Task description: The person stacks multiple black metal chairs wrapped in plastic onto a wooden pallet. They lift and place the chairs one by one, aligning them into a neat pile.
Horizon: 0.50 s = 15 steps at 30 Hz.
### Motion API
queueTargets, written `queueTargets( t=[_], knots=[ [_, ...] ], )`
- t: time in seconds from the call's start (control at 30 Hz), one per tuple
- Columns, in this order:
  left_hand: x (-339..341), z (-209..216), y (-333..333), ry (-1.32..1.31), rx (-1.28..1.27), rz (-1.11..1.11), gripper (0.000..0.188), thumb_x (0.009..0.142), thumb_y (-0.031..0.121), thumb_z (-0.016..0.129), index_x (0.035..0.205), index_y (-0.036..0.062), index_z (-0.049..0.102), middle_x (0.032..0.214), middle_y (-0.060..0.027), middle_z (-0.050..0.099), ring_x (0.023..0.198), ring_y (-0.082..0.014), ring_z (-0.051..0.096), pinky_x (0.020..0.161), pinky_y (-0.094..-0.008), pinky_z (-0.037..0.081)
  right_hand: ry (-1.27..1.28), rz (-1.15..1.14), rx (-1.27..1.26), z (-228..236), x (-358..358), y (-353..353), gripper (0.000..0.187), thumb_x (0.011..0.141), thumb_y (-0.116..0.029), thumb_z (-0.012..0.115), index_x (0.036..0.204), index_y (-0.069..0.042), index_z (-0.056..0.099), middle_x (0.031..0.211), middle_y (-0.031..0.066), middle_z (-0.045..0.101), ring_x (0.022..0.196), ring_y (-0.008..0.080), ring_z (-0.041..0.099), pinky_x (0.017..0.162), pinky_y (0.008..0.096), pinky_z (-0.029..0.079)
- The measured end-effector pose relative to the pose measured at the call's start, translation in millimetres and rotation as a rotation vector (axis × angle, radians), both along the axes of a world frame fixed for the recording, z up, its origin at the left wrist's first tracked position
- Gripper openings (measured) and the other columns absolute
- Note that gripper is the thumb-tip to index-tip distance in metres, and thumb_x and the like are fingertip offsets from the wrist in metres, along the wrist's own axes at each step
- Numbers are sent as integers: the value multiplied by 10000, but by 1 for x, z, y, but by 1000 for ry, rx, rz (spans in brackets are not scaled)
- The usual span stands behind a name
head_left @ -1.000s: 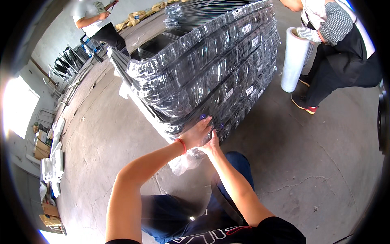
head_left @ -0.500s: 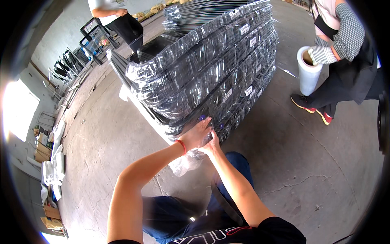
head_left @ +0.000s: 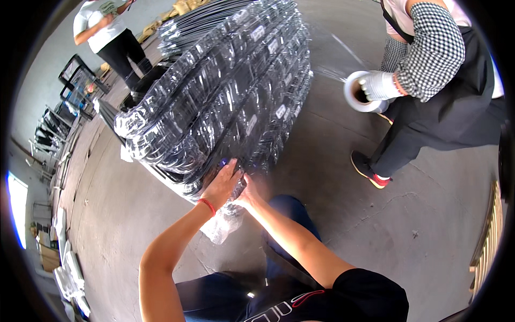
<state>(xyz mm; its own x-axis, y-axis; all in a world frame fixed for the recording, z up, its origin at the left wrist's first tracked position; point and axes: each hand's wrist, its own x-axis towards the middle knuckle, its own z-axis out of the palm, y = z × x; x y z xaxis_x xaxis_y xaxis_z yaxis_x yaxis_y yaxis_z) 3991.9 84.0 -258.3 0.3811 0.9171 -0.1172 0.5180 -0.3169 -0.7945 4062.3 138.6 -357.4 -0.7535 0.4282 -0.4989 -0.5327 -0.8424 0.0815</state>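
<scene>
A stack of black metal frames wrapped in clear stretch film point(head_left: 214, 102) stands in front of me, its near corner at my hands. My left hand point(head_left: 221, 182), with a red cord at the wrist, lies against that corner, fingers stretched out over the film. Close beside it, my right hand point(head_left: 249, 193) has its fingers bent around film at the lower edge; they are partly blurred. A loose bunch of film point(head_left: 221, 226) hangs below both hands. At right, a co-worker's gloved hand point(head_left: 378, 86) holds a film roll point(head_left: 355, 92), from which a taut strip runs to the stack.
Another person point(head_left: 110, 32) stands behind the stack at far left. Black frames and metal racks point(head_left: 53, 126) line the left wall. White bundles point(head_left: 70, 273) lie at lower left. A slatted wooden piece point(head_left: 488, 236) is at the right edge.
The co-worker has come nearer the stack, and the film roll has tilted from upright. My view has shifted right, so the stack appears farther left. Both my hands stay at the same corner.
</scene>
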Motion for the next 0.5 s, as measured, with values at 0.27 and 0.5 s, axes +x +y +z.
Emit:
queueTargets(
  t=[0.27, 0.5],
  knots=[
    [-1, -1, -3, 52, 73, -53, 456, 829, 237, 357, 1263, 95, 361, 1350, -178, 246, 1291, -267, 143, 1047, -388, 2, 8, 7, 24, 8, 6, -4, 460, 774, -515, 438, 1090, -184, 474, 1122, 22, 473, 1002, 205, 436, 797, 398, 367],
    [3, 12, -5, 46, 29, -34, 463, 835, 240, 333, 1270, 83, 349, 1362, -182, 212, 1290, -268, 141, 1050, -381, 0, 72, 40, -1, -34, -10, 6, 532, 770, -515, 416, 1163, -157, 428, 1221, 41, 431, 1111, 237, 387, 863, 434, 327]
  ],
)
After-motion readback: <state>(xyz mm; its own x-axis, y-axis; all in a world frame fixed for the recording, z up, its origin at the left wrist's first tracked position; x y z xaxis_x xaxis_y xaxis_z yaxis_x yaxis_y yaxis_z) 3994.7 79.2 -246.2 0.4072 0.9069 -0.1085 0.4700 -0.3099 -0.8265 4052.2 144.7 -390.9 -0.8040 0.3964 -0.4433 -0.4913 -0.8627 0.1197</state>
